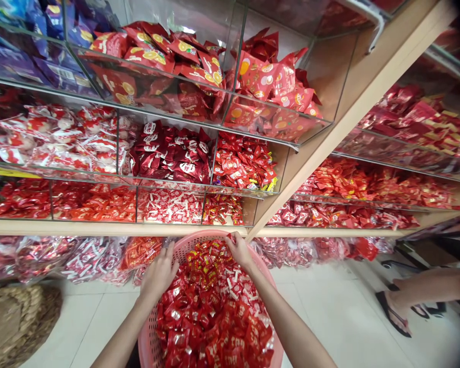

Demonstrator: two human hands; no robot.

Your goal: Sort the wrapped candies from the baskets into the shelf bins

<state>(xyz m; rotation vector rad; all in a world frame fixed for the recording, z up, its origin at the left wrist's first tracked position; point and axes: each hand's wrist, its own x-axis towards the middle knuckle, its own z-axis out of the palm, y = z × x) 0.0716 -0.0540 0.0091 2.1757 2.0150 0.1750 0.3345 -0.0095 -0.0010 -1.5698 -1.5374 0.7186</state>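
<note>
A pink perforated plastic basket (pixel 270 278) in front of me is heaped with wrapped candies (pixel 210 306) in red, gold-printed and white-and-red wrappers. At its left rim is my left hand (pixel 159 268), the fingers stretched forward and slightly apart. Over the far right part of the basket, my right hand (pixel 240 251) has its fingertips pinched together on a small red wrapped candy (pixel 229 236). Just beyond the basket, a low compartment (pixel 224 208) holds small red and gold candies.
Glass-divided shelves (pixel 176 179) with red, maroon and blue packets rise ahead, edged by a wooden upright (pixel 329 153). Filled plastic bags (pixel 92 258) lie beneath. A woven basket (pixel 21 322) stands at left on the tiled floor (pixel 329 312). Another person's leg (pixel 437 291) is at right.
</note>
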